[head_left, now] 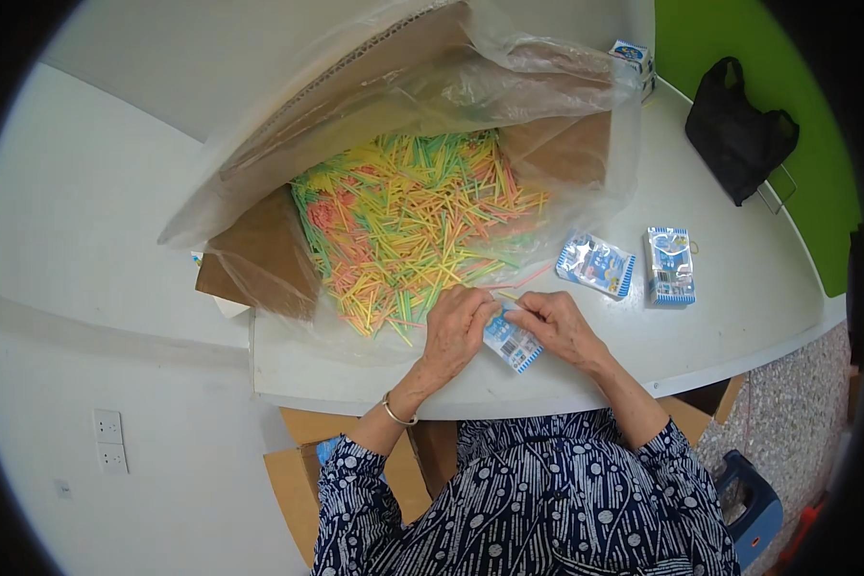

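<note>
Between my two hands, near the front of the white table, is a small blue-and-white printed packet (515,346). My left hand (454,329) pinches its upper left side, fingers closed. My right hand (559,326) is closed on its upper right corner. The packet's top edge is mostly hidden by my fingers. Just beyond my hands stands a large cardboard box (557,154) lined with clear plastic. It is filled with thin yellow, green and pink sticks (422,240). A few pink sticks lie on the table beside my fingers.
To the right lie a similar packet (595,264) and a stack of packets (670,269). A black bag (739,130) sits by the table's far right edge, another small pile of packets (632,60) at the back. A blue stool (754,509) stands lower right, cardboard boxes (293,480) below the table.
</note>
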`<state>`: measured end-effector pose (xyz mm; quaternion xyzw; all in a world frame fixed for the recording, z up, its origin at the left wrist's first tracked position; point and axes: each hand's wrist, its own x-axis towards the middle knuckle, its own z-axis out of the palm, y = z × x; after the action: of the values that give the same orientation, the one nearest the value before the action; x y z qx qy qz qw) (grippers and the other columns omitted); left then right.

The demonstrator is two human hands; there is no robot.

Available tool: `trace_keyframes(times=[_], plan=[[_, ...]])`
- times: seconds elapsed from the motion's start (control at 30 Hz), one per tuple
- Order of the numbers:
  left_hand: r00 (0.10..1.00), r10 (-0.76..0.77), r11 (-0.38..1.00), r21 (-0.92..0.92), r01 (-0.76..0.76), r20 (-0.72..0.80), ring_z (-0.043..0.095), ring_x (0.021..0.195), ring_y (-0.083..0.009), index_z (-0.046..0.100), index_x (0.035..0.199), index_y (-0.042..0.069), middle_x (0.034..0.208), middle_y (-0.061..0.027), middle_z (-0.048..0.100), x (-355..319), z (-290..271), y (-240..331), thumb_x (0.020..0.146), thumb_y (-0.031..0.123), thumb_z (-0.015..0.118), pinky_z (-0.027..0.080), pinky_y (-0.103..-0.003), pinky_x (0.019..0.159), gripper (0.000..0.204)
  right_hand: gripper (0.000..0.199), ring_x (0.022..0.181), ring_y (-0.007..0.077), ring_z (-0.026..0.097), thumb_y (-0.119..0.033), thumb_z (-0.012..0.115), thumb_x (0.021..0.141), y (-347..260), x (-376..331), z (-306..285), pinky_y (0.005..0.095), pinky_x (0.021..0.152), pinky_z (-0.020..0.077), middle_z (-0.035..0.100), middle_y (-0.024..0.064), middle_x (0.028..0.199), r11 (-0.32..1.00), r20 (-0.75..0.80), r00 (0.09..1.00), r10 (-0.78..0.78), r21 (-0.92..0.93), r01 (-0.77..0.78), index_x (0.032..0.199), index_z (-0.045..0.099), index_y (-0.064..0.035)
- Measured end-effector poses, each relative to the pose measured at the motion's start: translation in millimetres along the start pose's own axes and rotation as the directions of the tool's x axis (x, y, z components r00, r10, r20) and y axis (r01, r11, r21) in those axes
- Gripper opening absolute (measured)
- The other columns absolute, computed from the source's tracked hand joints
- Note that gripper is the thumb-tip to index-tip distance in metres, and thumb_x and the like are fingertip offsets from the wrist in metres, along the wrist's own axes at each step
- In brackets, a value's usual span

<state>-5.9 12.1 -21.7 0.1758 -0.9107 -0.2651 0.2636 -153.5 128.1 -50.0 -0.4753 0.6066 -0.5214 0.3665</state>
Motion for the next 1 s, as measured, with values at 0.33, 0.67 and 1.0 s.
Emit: trace_keyframes(times=[0.33,0.67,1.0], plan=[[0.941,-0.260,0.936,-0.183,0.301,0.217,0.056,0.069,-0.0163,0.059,0.085,-0.003,0.076,-0.0079,0.060,-2,-5,-17,0.092,0.011,0.053,0.044,-0.031,0.063,0.016,0.034,0.048,0.0166,0.038,-0.022,0.060,0.090,3,4,1,0.0345,0.046,0.0339,0.046,0.0134,0.055,0.986,-0.034,0.993,-0.117,-0.121,0.112,0.069,0.052,0.0038],[0.892,-0.315,0.840,-0.341,0.421,0.324,0.058,0.087,-0.0088,0.061,0.102,-0.004,0.092,-0.0075,0.065,6,-17,-16,0.092,0.009,0.056,0.048,-0.024,0.078,0.017,0.030,0.048,0.0149,0.042,-0.023,0.061,0.089,10,5,0,0.0328,0.048,0.0363,0.048,0.0105,0.053,1.000,-0.012,1.000,-0.001,0.026,0.002,0.076,0.058,0.0035],[0.761,-0.605,0.026,-0.949,0.314,0.236,0.059,0.106,-0.0210,0.049,0.117,-0.002,0.117,-0.0131,0.058,8,14,6,0.094,0.009,0.051,0.048,-0.036,0.095,0.025,0.041,0.102,0.0090,0.053,-0.007,0.060,0.090,20,4,18,0.0249,0.085,0.0463,0.055,0.0057,0.117,0.747,-0.201,0.979,0.017,0.654,0.121,0.128,0.044,-0.0022]])
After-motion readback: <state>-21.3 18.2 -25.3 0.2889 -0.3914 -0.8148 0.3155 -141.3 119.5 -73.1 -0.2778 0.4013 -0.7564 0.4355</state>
